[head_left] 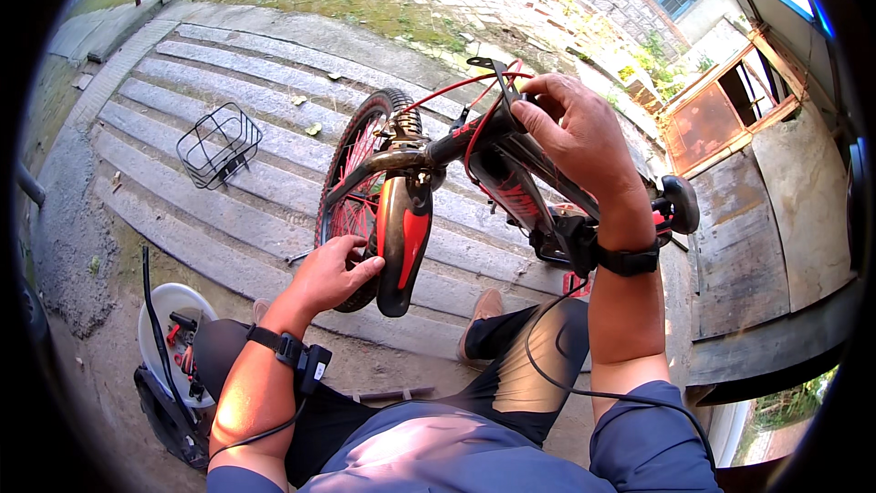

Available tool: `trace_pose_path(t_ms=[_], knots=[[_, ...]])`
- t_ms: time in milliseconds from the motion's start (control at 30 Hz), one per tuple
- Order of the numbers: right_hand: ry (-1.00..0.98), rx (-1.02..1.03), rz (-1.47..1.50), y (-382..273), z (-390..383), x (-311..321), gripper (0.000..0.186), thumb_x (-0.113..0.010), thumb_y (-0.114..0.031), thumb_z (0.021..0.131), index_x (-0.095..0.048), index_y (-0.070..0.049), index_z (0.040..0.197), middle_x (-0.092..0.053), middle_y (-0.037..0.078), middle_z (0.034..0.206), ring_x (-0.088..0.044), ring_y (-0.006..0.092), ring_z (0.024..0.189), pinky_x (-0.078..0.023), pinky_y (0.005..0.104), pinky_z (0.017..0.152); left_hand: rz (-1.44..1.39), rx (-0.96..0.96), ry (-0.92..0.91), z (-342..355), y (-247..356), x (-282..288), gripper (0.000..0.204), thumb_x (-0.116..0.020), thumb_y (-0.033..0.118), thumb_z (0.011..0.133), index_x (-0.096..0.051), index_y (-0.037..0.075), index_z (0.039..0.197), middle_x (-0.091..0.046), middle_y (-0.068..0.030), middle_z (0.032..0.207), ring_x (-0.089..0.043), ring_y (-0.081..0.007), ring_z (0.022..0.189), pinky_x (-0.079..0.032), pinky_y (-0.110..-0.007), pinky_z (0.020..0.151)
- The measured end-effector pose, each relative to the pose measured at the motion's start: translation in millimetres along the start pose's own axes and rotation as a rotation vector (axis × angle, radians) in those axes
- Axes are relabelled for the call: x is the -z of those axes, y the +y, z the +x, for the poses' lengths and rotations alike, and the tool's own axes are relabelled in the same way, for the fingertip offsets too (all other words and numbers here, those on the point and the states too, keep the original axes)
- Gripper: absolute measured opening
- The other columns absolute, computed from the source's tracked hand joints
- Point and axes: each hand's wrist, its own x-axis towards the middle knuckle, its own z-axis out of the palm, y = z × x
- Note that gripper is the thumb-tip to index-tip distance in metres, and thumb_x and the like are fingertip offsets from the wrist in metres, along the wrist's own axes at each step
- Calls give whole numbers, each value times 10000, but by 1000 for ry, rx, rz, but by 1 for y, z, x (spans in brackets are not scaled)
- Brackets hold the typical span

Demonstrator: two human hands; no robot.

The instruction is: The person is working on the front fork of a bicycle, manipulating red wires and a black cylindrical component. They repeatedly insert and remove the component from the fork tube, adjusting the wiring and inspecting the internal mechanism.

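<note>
A small black and red bicycle lies tilted in front of me, its frame (pixel 516 190) running off to the right. My right hand (pixel 584 132) is closed around the front end of the frame, beside red cables (pixel 461 84) and a black bracket. My left hand (pixel 330 276) has its thumb at the edge of the black and red mudguard (pixel 401 251); the other fingers curl behind, partly hidden, against the tyre side. The front wheel (pixel 339 160), with red spokes, stands left of the fork (pixel 388 162). A black saddle (pixel 681 205) shows beyond my right wrist.
A black wire basket (pixel 219 148) sits on the ridged stone slabs at the left. By my left knee is a white tub (pixel 153 306) with tools (pixel 185 356) in it. Wooden boards (pixel 744 237) stand along the right. A cable runs from my right wrist strap.
</note>
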Motion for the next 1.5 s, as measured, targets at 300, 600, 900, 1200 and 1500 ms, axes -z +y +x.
trace_pose_path(t_ms=[300,600,900,1200,1500], knots=[[-65,-148,-65,-15,4,8,320,-738,-237,894,-720,-35,1141,-692,129,935,-668,212,749,-532,350,677,4,20,-7,0,0,0,644,-738,483,937,-639,-46,1290,-716,-234,1150,-735,-323,1027,-579,-414,884],[-74,-98,61,-14,1,8,365,-767,-270,923,-701,-10,1171,-682,60,894,-644,147,822,-522,300,764,17,12,-5,-1,3,0,619,-737,451,946,-629,-40,1307,-729,-216,1133,-737,-300,1024,-579,-403,883],[-17,31,197,4,2,3,280,-654,-78,875,-713,-48,1147,-684,71,991,-653,173,865,-524,297,788,38,7,-6,1,3,-2,539,-732,359,971,-613,-40,1313,-764,-181,1069,-744,-257,991,-579,-378,862],[125,-317,1159,15,-9,10,248,-443,-110,911,-620,-38,1069,-661,112,964,-637,149,806,-416,228,524,16,25,-12,0,7,0,655,-737,489,934,-637,-42,1303,-717,-230,1166,-735,-321,1041,-576,-412,898],[30,-207,396,13,-10,-6,339,-841,-233,888,-745,-15,1130,-572,-41,716,-478,40,640,-370,244,551,-4,10,2,1,1,-3,640,-738,485,937,-640,-36,1296,-719,-224,1153,-734,-319,1031,-575,-413,889]])
